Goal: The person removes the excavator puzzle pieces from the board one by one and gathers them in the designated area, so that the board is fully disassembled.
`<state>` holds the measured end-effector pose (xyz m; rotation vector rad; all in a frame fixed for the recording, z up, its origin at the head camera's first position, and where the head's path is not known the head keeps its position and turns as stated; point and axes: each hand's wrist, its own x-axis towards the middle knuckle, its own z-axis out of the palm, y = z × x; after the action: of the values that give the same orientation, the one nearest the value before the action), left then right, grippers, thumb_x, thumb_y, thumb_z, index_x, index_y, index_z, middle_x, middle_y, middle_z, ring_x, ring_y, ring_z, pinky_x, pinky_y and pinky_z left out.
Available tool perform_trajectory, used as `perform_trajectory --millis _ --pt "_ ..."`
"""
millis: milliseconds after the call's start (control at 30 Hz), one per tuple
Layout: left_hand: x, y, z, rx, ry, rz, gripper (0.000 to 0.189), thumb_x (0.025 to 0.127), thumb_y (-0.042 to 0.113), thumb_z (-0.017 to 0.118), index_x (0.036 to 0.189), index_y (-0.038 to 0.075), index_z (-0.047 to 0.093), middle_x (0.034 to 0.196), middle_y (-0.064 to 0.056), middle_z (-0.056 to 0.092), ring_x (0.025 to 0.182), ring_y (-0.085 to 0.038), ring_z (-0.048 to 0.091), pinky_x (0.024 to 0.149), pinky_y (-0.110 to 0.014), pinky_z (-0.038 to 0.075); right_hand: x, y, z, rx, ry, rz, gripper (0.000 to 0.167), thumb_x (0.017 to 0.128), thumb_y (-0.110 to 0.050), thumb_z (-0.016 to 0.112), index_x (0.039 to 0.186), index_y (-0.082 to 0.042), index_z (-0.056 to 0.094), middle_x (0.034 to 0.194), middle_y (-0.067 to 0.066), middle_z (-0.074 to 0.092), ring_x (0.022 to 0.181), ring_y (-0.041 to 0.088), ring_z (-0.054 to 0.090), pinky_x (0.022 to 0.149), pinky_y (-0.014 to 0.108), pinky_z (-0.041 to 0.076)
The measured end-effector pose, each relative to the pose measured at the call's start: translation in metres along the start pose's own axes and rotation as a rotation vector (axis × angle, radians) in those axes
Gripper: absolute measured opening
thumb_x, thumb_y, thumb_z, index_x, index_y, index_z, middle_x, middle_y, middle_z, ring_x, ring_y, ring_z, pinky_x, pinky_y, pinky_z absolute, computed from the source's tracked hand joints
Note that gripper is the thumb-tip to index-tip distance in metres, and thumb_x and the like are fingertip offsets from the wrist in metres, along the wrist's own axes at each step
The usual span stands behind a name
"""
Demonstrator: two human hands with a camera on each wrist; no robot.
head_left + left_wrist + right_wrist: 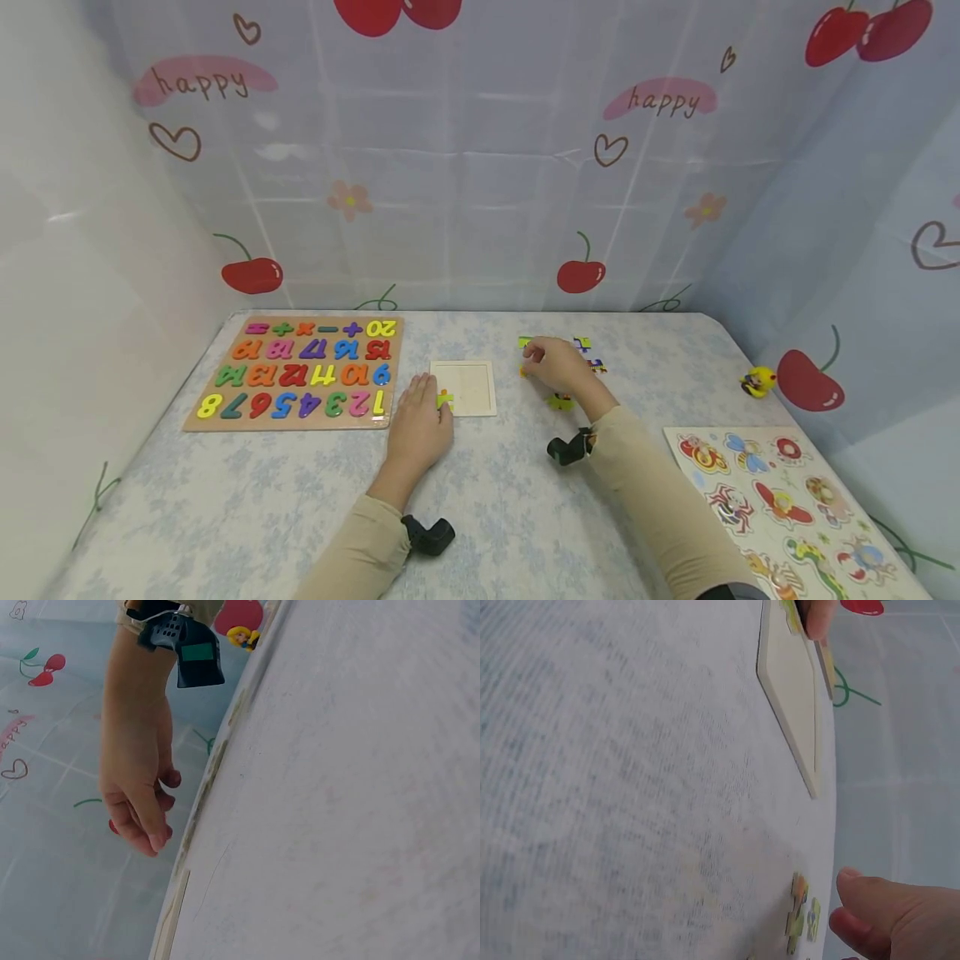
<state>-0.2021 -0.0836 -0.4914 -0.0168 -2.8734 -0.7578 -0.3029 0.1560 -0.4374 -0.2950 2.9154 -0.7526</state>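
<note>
A shallow wooden puzzle tray (pixel 476 387) lies on the table, with one yellow-green jigsaw piece (pixel 445 400) in its near left corner. My left hand (pixel 422 421) rests flat along the tray's left side, its fingers straight and beside that piece. Over on the right, my right hand (pixel 557 367) hovers above loose jigsaw pieces (pixel 582 342), fingers loosely bent downward. Nothing shows between its fingers in the left wrist view. Two or more small pieces (pixel 796 922) lie below the thumb in the right wrist view. The hand hides part of the group in the head view.
A number board (pixel 292 375) with colourful digits lies left of the tray. An insect picture board (pixel 787 508) is at the near right, and a small yellow toy figure (pixel 757 382) stands by the right edge. A printed curtain (pixel 480 183) hangs behind the table.
</note>
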Motion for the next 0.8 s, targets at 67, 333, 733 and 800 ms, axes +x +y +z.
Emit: perform_trajectory --millis 67,333,733,800 --pt "0.0 0.0 -0.001 -0.003 -0.006 0.001 0.059 0.1 0.028 0.047 0.15 -0.004 0.038 0.158 -0.019 0.036 0.151 -0.033 0.028 0.125 -0.048 0.022 -0.001 -0.006 0.001 0.019 0.0 -0.045 0.016 0.093 -0.024 0.069 0.107 -0.016 0.067 0.099 0.003 0.063 0.085 0.02 0.056 0.069 0.031 0.049" --pt "0.0 -0.001 -0.003 -0.037 -0.038 -0.018 0.065 0.099 0.032 0.05 0.151 -0.003 0.035 0.16 -0.018 0.033 0.152 -0.033 0.024 0.126 -0.049 0.02 -0.001 -0.029 0.017 0.063 -0.026 -0.181 0.018 0.092 -0.02 0.071 0.108 -0.012 0.07 0.095 0.002 0.064 0.086 0.018 0.056 0.075 0.031 0.049" --pt "-0.001 -0.001 -0.008 -0.065 -0.095 -0.024 0.098 0.085 0.058 0.064 0.154 -0.003 0.028 0.164 -0.019 0.024 0.154 -0.033 0.016 0.126 -0.05 0.018 0.001 -0.054 0.043 0.092 -0.123 -0.247 0.022 0.092 -0.025 0.071 0.113 -0.016 0.072 0.093 -0.001 0.065 0.079 0.013 0.055 0.069 0.026 0.047" --pt "-0.001 -0.001 -0.007 -0.064 -0.092 -0.023 0.099 0.085 0.058 0.065 0.154 -0.003 0.029 0.164 -0.019 0.023 0.154 -0.034 0.016 0.126 -0.051 0.018 0.001 -0.059 0.046 0.083 -0.14 -0.269 0.023 0.092 -0.026 0.071 0.114 -0.016 0.073 0.093 -0.002 0.066 0.078 0.012 0.055 0.07 0.026 0.047"
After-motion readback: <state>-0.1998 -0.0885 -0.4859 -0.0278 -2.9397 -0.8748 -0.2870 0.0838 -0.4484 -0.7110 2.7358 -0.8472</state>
